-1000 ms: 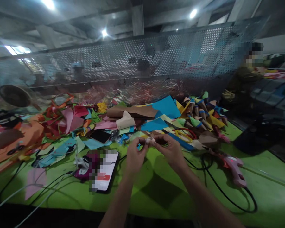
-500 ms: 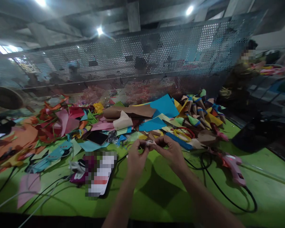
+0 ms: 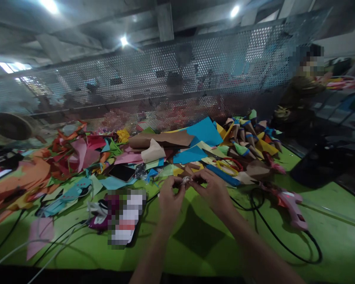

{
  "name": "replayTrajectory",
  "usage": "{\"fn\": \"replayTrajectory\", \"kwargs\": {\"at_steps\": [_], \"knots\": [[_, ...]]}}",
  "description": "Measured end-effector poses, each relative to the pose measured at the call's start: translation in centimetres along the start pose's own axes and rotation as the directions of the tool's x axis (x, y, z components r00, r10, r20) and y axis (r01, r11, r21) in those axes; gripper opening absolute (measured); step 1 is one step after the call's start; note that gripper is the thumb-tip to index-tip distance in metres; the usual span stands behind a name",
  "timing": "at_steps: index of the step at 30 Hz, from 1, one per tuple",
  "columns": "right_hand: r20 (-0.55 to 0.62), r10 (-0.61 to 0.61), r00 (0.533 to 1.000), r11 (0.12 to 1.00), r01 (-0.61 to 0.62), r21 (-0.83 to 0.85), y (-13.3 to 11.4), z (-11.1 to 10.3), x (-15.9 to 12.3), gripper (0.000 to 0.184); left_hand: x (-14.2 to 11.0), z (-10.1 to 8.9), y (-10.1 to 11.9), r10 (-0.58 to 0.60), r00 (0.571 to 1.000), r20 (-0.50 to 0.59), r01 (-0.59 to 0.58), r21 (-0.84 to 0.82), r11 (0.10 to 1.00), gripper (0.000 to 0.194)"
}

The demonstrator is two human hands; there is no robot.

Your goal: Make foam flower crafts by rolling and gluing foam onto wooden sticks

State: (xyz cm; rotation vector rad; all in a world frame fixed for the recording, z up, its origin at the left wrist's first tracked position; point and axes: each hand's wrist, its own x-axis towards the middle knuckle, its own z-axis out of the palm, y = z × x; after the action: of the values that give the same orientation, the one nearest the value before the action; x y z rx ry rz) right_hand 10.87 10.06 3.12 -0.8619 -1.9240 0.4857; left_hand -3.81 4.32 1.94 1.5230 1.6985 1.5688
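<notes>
Both my hands meet above the green table [image 3: 154, 252], pinching one small whitish, crumpled-looking piece [image 3: 186, 180]; its kind is too small to make out. My left hand [image 3: 170, 197] grips it from the left between thumb and fingers. From the right, the fingertips of my right hand [image 3: 211, 189] close on its other side. Just beyond the fingers lie a blue strip-like thing [image 3: 223, 175] and yellow-handled scissors [image 3: 227, 167]. A pink glue gun [image 3: 292, 209] rests to the right, its black cord looping on the table.
Coloured felt-like sheets and scraps [image 3: 77, 154] heap along the back. Bundled brown cones [image 3: 245, 136] stand at the back right. A phone [image 3: 128, 219] and a dark phone [image 3: 122, 172] lie left, among cables. Behind rises a perforated metal screen [image 3: 142, 79]; a person [image 3: 304, 86] is at far right.
The small whitish piece has turned slightly between my fingertips, and my right fingers have shifted a little. The view has moved slightly; the things on the table lie as before.
</notes>
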Motion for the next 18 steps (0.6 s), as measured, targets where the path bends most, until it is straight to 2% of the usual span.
{"fn": "replayTrajectory", "kwargs": {"at_steps": [6, 10, 12, 14, 16, 18], "knots": [[-0.024, -0.003, 1.0, 1.0, 0.003, 0.018, 0.17, 0.27, -0.11, 0.012, -0.02, 0.16, -0.34, 0.038, 0.999, 0.018, -0.039, 0.044, 0.998, 0.003], [-0.015, 0.094, 0.995, 0.982, -0.09, 0.169, -0.08, 0.16, -0.1, 0.012, 0.06, 0.14, -0.3, 0.049, 0.999, 0.022, -0.05, 0.038, 0.998, 0.002], [0.017, 0.188, 0.982, 0.926, -0.183, 0.329, -0.27, 0.05, -0.04, 0.014, 0.1, 0.12, -0.18, 0.052, 0.998, 0.021, -0.052, 0.035, 0.998, 0.002], [0.071, 0.279, 0.958, 0.831, -0.277, 0.483, -0.45, -0.03, 0.06, 0.018, 0.11, 0.1, 0.0, 0.05, 0.999, 0.018, -0.051, 0.037, 0.998, 0.001], [0.123, 0.335, 0.934, 0.742, -0.342, 0.577, -0.54, -0.06, 0.17, 0.024, 0.08, 0.07, 0.2, 0.041, 0.999, 0.008, -0.041, 0.04, 0.998, 0.001], [0.147, 0.362, 0.921, 0.696, -0.371, 0.615, -0.55, -0.04, 0.26, 0.028, 0.03, 0.02, 0.38, 0.028, 1.0, 0.01, -0.028, 0.041, 0.999, 0.002]]}}
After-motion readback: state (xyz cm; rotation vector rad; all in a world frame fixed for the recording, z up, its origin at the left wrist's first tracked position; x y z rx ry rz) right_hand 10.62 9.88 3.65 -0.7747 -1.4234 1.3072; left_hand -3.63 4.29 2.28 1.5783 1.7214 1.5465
